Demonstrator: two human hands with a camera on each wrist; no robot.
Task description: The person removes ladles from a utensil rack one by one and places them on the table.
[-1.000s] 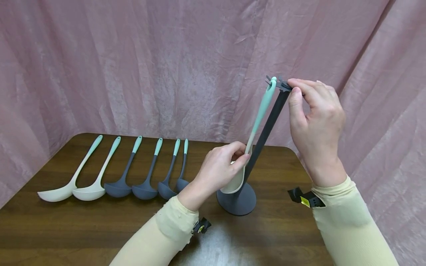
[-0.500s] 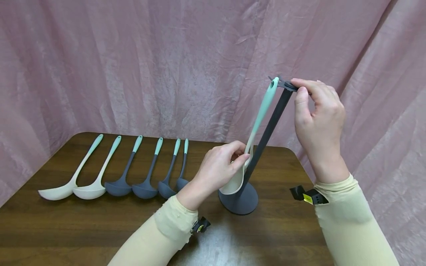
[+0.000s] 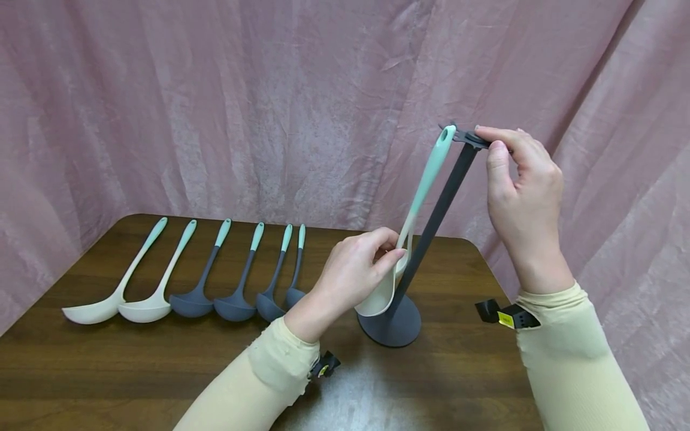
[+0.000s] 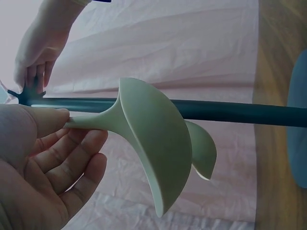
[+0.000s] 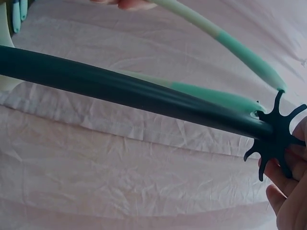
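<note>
My left hand point(image 3: 350, 269) pinches the pale lower handle of a cream ladle point(image 3: 428, 173) with a mint grip. Its bowl point(image 4: 156, 143) hangs beneath the fingers in the left wrist view. The handle's tip meets a hook of the dark grey utensil stand point(image 3: 442, 203); whether the hook passes through the hole cannot be told. A second mint-handled utensil point(image 5: 216, 98) hangs on the neighbouring hook, its pale bowl point(image 4: 205, 148) partly hidden behind the held ladle. At the top, my right hand point(image 3: 525, 209) grips the hooked ring point(image 5: 276, 132) between thumb and fingers.
Several ladles lie in a row on the wooden table point(image 3: 162, 383) at left: cream ones point(image 3: 145, 312) outermost, dark grey ones point(image 3: 235, 309) nearer my left hand. The stand's round base point(image 3: 393, 329) rests on the table. A pink curtain point(image 3: 323, 108) hangs behind.
The stand's top and base have shifted slightly right, along with my right hand. The ladle's tip has moved a little right too, while my left hand stays nearly in place.
</note>
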